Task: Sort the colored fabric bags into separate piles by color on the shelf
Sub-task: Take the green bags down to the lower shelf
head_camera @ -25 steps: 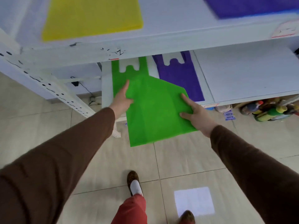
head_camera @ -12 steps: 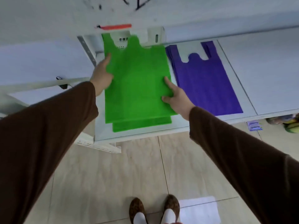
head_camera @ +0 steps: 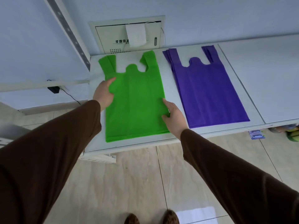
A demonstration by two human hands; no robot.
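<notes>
Since half a second ago your head has dropped lower and both hands have slid a little toward the front of the shelf [head_camera: 161, 139], so the whole green bag pile [head_camera: 134, 101] now shows, handles and all. One second ago the top green bag hung half over the front edge; now it lies flat on the pile, squared with the bags under it.

Your left hand [head_camera: 104, 94] rests on the left edge of the green pile, the thumb lying on top of the fabric and the fingers curled at the side (whether they go under the bags, you cannot tell from this view). Your right hand [head_camera: 174, 115] lies at the right edge of the same pile, fingers loosely spread and half bent, the forefinger touching the fabric; it grips nothing that I can see.

The green pile sits at the left end of the shelf, its bottom near the front edge and its handles toward the back edge. Just beside it on the right, apart by a narrow strip of white shelf, lies the purple bag pile [head_camera: 208, 92], also flat, handles toward the back. Behind the green handles a white wall box [head_camera: 111, 38] stands against the wall
</notes>
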